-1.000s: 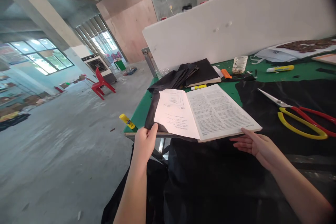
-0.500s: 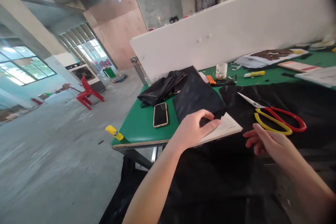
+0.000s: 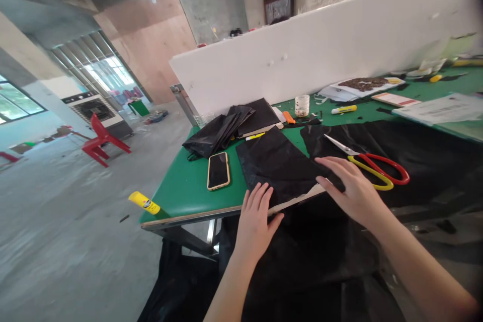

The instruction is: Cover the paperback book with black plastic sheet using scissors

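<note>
A closed book wrapped in a black cover (image 3: 279, 163) lies at the near edge of the green table (image 3: 181, 191). My left hand (image 3: 256, 216) rests flat on its near left corner, fingers spread. On the book's right edge, my right hand (image 3: 350, 188) presses down with straight fingers. Neither hand holds anything. A sheet of black material (image 3: 433, 151) spreads under the book and hangs over the table edge towards me.
Yellow and red scissors (image 3: 372, 163) lie just right of my right hand. A phone (image 3: 218, 170) lies face up left of the book. Folded black material (image 3: 219, 131), a second black book (image 3: 264, 116), glue sticks, a small jar (image 3: 302, 105) and papers sit further back before a white board (image 3: 320, 55).
The open book was shut by my left hand folding the black-covered front over it. Both hands now lie flat on the closed cover. The phone has come into view.
</note>
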### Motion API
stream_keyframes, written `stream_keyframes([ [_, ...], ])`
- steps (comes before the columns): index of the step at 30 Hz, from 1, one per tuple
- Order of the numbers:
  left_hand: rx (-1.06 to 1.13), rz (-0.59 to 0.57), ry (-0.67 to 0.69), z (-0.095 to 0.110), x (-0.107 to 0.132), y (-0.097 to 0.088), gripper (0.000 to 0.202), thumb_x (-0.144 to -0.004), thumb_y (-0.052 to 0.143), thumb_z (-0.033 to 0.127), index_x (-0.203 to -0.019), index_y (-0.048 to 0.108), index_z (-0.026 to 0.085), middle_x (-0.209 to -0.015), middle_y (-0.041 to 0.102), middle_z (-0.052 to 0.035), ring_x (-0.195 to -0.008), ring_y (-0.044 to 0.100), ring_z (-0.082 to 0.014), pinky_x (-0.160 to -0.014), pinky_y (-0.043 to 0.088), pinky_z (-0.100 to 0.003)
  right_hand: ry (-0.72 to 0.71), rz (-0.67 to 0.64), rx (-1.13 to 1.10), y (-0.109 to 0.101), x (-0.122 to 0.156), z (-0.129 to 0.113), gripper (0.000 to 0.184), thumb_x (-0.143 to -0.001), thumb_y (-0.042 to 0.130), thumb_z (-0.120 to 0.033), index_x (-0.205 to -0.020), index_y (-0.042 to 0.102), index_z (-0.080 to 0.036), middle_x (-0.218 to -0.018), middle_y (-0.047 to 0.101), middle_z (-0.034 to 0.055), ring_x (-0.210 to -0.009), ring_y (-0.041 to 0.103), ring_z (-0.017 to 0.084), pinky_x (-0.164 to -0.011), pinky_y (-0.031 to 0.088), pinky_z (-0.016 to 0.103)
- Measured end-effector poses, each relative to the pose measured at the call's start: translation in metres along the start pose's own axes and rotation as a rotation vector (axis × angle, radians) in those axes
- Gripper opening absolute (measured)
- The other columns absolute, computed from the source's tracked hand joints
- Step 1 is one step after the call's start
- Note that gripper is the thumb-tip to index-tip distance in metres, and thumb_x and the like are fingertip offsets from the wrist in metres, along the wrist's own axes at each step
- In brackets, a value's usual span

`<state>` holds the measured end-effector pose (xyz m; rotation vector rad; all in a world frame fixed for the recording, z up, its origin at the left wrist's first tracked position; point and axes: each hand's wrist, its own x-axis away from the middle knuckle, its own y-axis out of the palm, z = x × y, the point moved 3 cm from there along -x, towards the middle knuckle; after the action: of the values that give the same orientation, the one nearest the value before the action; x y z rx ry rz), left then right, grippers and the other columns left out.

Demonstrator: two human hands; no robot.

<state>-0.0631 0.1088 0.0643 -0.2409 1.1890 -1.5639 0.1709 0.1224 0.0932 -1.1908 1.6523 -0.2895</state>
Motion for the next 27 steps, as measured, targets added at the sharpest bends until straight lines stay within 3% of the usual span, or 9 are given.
stream_keyframes([
  [4, 0.100, 0.052, -0.043, 0.002, 0.007, -0.001, 0.037, -0.088, 0.046, 0.026, -0.125, 0.050, 0.024, -0.136, 0.047, -0.0067, -0.132, 0.034, -0.0235, -0.110, 0.023, -0.045, 0.002, -0.099, 0.060, 0.018, -0.004, 0.010, 0.035, -0.088, 0.042, -0.042, -0.115, 0.058, -0.026, -0.119, 0.055, 0.0056, -0.109, 0.052, 0.023, -0.094, 0.042, 0.039],
  [6, 0.230, 0.203, -0.174, -0.004, 0.016, -0.006, 0.027, -0.088, 0.046, 0.028, -0.113, 0.057, 0.022, -0.126, 0.055, -0.0099, -0.122, 0.045, -0.0241, -0.104, 0.033, -0.042, 0.039, -0.123, 0.051, 0.022, -0.003, 0.017, 0.036, -0.087, 0.042, -0.044, -0.113, 0.059, -0.026, -0.118, 0.055, 0.0052, -0.108, 0.052, 0.023, -0.093, 0.042, 0.039],
  [8, 0.386, 0.342, -0.393, -0.017, 0.028, -0.009, 0.022, -0.089, 0.044, 0.032, -0.097, 0.059, 0.019, -0.107, 0.063, -0.0123, -0.103, 0.059, -0.0244, -0.093, 0.043, -0.040, 0.118, -0.121, 0.013, 0.022, -0.002, 0.025, 0.041, -0.086, 0.043, -0.047, -0.119, 0.054, -0.025, -0.117, 0.057, 0.0053, -0.107, 0.054, 0.022, -0.090, 0.044, 0.037],
  [9, 0.495, 0.345, -0.523, -0.024, 0.034, -0.006, 0.023, -0.089, 0.043, 0.034, -0.093, 0.058, 0.017, -0.098, 0.065, -0.0128, -0.092, 0.063, -0.0242, -0.086, 0.047, -0.039, 0.177, -0.108, -0.009, 0.020, -0.001, 0.030, 0.044, -0.085, 0.044, -0.049, -0.120, 0.052, -0.024, -0.114, 0.058, 0.0055, -0.104, 0.055, 0.021, -0.088, 0.045, 0.035],
  [11, 0.769, 0.232, -0.776, -0.036, 0.041, 0.004, 0.030, -0.089, 0.043, 0.040, -0.090, 0.056, 0.013, -0.089, 0.067, -0.0147, -0.077, 0.066, -0.0243, -0.076, 0.051, -0.039, 0.321, -0.076, -0.039, 0.016, 0.001, 0.038, 0.046, -0.083, 0.045, -0.054, -0.116, 0.053, -0.022, -0.103, 0.063, 0.0051, -0.093, 0.060, 0.020, -0.079, 0.047, 0.033],
  [14, 1.169, 0.067, -0.994, -0.040, 0.041, 0.017, 0.034, -0.086, 0.047, 0.043, -0.093, 0.053, 0.009, -0.093, 0.068, -0.0204, -0.079, 0.069, -0.0272, -0.076, 0.052, -0.041, 0.505, -0.093, 0.019, 0.010, 0.004, 0.049, 0.048, -0.082, 0.040, -0.062, -0.096, 0.060, -0.022, -0.081, 0.066, 0.0036, -0.074, 0.062, 0.020, -0.066, 0.046, 0.032],
  [19, 1.510, 0.088, -0.969, -0.029, 0.024, 0.022, 0.025, -0.081, 0.061, 0.030, -0.095, 0.048, 0.013, -0.104, 0.066, -0.0204, -0.096, 0.065, -0.0310, -0.090, 0.048, -0.044, 0.661, -0.429, -0.006, 0.018, 0.014, 0.063, 0.064, -0.079, 0.026, -0.073, -0.058, 0.056, -0.020, -0.059, 0.063, 0.0071, -0.054, 0.060, 0.021, -0.059, 0.045, 0.034],
  [24, 1.546, 0.053, -1.001, -0.020, 0.012, 0.019, 0.020, -0.079, 0.062, 0.020, -0.089, 0.046, 0.013, -0.105, 0.066, -0.0210, -0.097, 0.064, -0.0338, -0.088, 0.049, -0.044, 0.909, -0.547, -0.441, 0.032, 0.029, 0.064, 0.065, -0.076, 0.032, -0.075, -0.068, 0.060, -0.017, -0.068, 0.068, 0.0138, -0.055, 0.063, 0.022, -0.054, 0.048, 0.032],
  [27, 1.466, 0.080, -0.994, -0.016, 0.006, 0.005, 0.018, -0.078, 0.063, 0.017, -0.085, 0.046, 0.013, -0.095, 0.069, -0.0185, -0.094, 0.065, -0.0339, -0.081, 0.053, -0.040, 0.985, -0.593, -0.740, 0.033, 0.035, 0.057, 0.068, -0.076, 0.034, -0.074, -0.078, 0.063, -0.012, -0.074, 0.069, 0.0162, -0.059, 0.065, 0.021, -0.056, 0.050, 0.029],
])
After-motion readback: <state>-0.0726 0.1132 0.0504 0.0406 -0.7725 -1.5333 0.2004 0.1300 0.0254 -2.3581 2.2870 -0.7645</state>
